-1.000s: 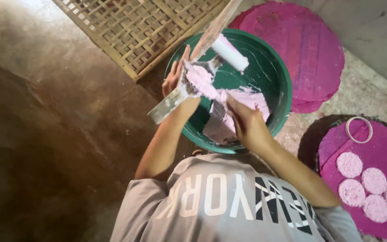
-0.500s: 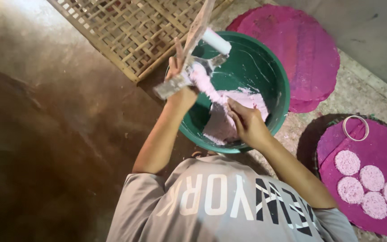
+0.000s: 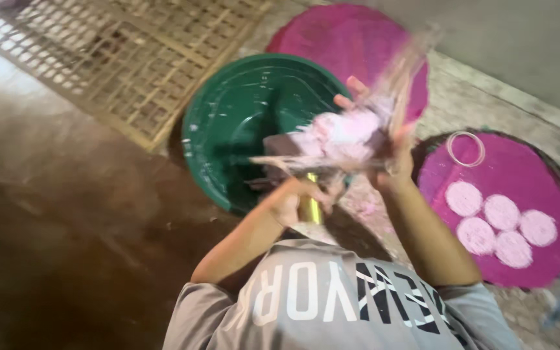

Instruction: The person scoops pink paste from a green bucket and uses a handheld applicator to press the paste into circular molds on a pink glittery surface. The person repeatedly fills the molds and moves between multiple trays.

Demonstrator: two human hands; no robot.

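Note:
A green basin sits on the floor in front of me, smeared with white streaks. My left hand is closed around a tool with a brass-coloured handle; its flat blade is blurred and points toward the basin. My right hand holds a lump of pink dough over the basin's right rim. A clear plastic sheet, blurred by motion, trails up from the dough.
A round magenta tray at the right carries several flat pale pink discs and a thin ring. A second magenta tray lies behind the basin. A bamboo lattice lies at the upper left on wet floor.
Both hands have swung right, taking the pink dough from inside the basin to its right rim. The white roller is out of sight. The view has shifted and blurred.

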